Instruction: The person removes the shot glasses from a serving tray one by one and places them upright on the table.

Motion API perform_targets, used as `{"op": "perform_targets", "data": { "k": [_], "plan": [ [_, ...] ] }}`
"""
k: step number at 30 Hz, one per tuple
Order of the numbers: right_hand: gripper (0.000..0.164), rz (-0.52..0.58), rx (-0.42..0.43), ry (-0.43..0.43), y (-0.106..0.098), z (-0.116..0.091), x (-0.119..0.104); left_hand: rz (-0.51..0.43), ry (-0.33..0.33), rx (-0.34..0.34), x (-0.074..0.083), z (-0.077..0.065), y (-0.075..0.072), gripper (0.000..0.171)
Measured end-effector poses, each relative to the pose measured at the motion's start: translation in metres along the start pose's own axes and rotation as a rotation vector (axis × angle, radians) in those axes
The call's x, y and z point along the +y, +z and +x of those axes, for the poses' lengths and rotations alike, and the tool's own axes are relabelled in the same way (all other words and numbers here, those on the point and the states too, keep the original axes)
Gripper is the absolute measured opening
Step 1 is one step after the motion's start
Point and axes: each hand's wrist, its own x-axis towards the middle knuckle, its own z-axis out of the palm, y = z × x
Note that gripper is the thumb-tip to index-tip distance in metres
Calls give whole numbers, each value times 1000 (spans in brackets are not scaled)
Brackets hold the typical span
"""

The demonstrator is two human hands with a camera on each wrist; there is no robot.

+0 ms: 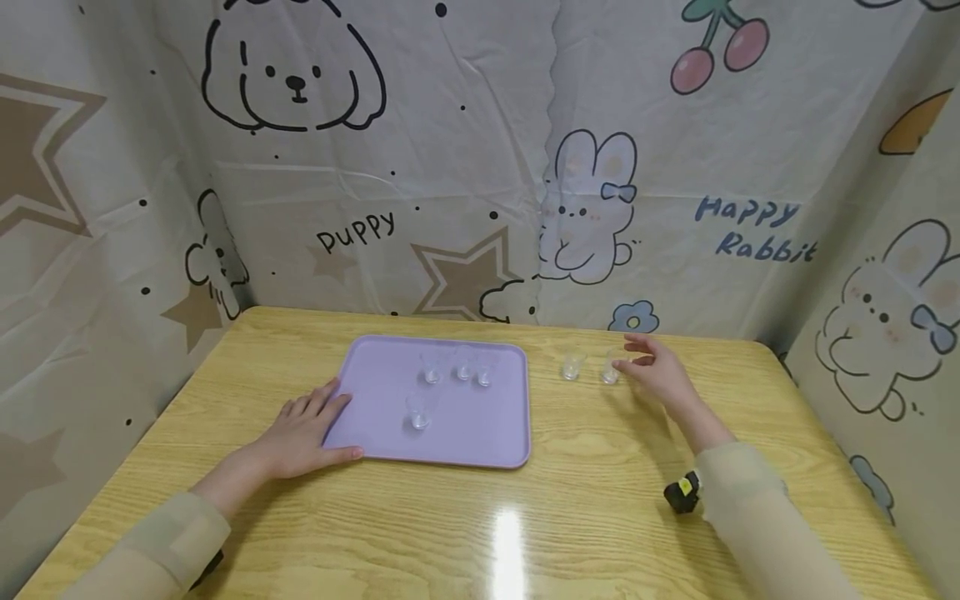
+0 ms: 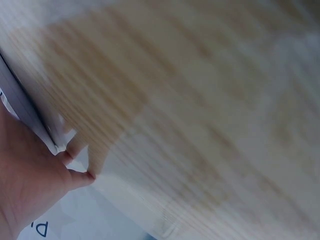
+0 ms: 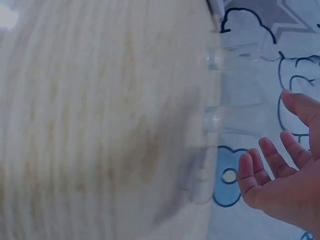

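On the left of the lilac tray [image 1: 457, 433], my left hand [image 1: 303, 433] rests with spread fingers along its side and the thumb at the near corner. In the left wrist view that hand [image 2: 35, 175] lies beside the tray's edge. Several small clear cups stand on the tray, one cup [image 1: 417, 414] nearer me than the row behind. My right hand [image 1: 660, 375] reaches to a clear cup [image 1: 610, 371] on the table, thumb and fingers apart around its upper part. The right wrist view shows these fingers loosely bent near the cup [image 3: 232, 119]. Left of it stands another clear cup [image 1: 572, 367].
The wood-grain table [image 1: 420, 533] ends at the back against a patterned cloth [image 1: 465, 167] that also hangs at both sides. A black device [image 1: 682, 493] is strapped at the right sleeve cuff.
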Motion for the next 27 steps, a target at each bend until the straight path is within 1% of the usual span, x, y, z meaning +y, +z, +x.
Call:
{"op": "perform_targets", "data": {
  "k": [4, 9, 15, 20, 27],
  "plan": [
    [61, 13, 11, -3, -7, -4, -12, -4, 11, 8, 5, -2, -4, 101],
    [63, 38, 8, -36, -12, -9, -26, -6, 22, 21, 8, -5, -8, 99],
    [65, 47, -5, -72, -16, -15, -44, -6, 12, 10, 3, -2, -4, 101],
    [62, 79, 13, -117, -16, -23, -65, -4, 9, 8, 0, 0, -1, 102],
    [56, 146, 29, -175, -8, -36, -94, -8, 14, 13, 1, -1, 0, 102]
  ]
}}
